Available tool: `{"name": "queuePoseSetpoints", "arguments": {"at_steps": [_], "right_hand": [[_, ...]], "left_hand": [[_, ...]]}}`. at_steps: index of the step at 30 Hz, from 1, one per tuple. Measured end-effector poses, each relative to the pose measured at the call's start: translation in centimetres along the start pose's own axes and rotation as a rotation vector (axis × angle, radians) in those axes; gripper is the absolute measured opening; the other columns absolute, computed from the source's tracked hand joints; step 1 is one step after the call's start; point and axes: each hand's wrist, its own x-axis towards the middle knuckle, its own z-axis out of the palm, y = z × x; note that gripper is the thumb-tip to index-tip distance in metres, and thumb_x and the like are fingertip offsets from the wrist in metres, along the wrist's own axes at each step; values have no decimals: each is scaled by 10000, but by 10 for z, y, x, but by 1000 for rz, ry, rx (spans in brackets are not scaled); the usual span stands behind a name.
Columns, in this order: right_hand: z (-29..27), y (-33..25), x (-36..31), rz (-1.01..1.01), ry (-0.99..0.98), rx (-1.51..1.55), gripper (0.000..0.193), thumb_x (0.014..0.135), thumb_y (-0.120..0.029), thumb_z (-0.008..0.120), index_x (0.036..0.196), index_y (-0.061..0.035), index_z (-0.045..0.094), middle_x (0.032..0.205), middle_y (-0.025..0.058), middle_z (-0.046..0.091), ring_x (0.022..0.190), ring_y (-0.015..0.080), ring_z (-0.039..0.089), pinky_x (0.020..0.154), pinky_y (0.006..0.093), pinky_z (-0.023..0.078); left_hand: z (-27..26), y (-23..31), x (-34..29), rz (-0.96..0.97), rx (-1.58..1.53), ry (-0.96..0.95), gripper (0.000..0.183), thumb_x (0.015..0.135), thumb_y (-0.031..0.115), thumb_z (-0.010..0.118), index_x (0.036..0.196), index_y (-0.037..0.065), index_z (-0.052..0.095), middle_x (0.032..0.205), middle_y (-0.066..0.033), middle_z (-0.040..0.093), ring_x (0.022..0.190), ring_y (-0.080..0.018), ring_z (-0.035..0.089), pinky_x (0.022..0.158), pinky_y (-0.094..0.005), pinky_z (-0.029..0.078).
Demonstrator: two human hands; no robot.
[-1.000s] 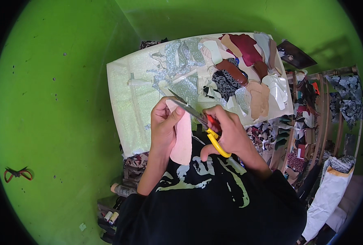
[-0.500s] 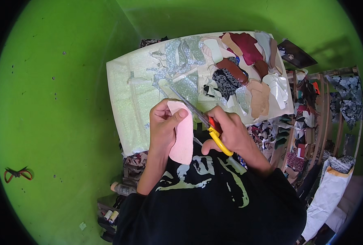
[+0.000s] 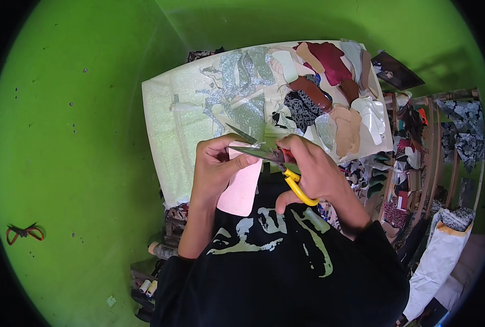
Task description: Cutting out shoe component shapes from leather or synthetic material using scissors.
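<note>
The pale pink piece (image 3: 240, 188) hangs in front of the dark shirt (image 3: 286, 283), near the table's closest edge, with its long axis running from the upper right down to the lower left. It lies between the 2 hands, nearer the left: the left hand (image 3: 215, 166) pinches its upper part along the left side, thumb on the facing side and fingers behind. The lower end hangs free.

To the right of the piece, the right hand (image 3: 313, 171) grips the yellow-and-red handles of the scissors (image 3: 300, 191), its fingers bent around the far loop. The 2 blades stand apart and point leftward; the lower blade crosses the front of the piece near its top, close to the left thumb. Whether the blades touch the edge cannot be told.

Beyond the hands, the pale table (image 3: 169, 147) bears a brown piece (image 3: 310, 92), a maroon piece (image 3: 330, 62), tan pieces (image 3: 346, 131) and a dark shredded heap (image 3: 301, 110). Farther right stands a wooden rack (image 3: 430, 147) of scraps, with a white sack (image 3: 439, 272) below.
</note>
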Motion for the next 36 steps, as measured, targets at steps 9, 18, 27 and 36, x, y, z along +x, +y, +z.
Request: {"name": "queuePoseSetpoints", "arguments": {"at_steps": [9,18,27,36], "right_hand": [[-18,3,-3,69,-81,78,1094,426,-723,849,1144,25,500,918,183,601,772,345,619,737,389,512],[-24,-3,4,-235,-14,-41,1119,448,-651,871,1189,81,463,1058,232,541,943,421,586,854,435,499],[-23,-2,4,-270,12,-64,1111,456,-648,871,1180,89,461,1053,230,536,945,416,584,854,433,502],[-37,-12,-1,-54,-162,-117,990,477,-704,839,1045,24,482,889,171,564,736,359,597,640,406,505]], "left_hand": [[-3,17,-1,-117,48,12,186,777,2,806,936,-36,718,839,-65,715,727,-92,642,671,-230,502],[-7,16,-2,-27,146,-128,232,743,-89,769,970,-57,734,900,-100,704,786,-104,633,699,-229,492],[-6,13,-4,-8,141,-115,219,748,-101,764,960,-50,738,871,-91,707,758,-99,639,666,-232,500],[-3,19,-5,-19,159,-137,227,733,-57,809,947,-48,735,845,-76,704,761,-93,635,668,-237,491]]}}
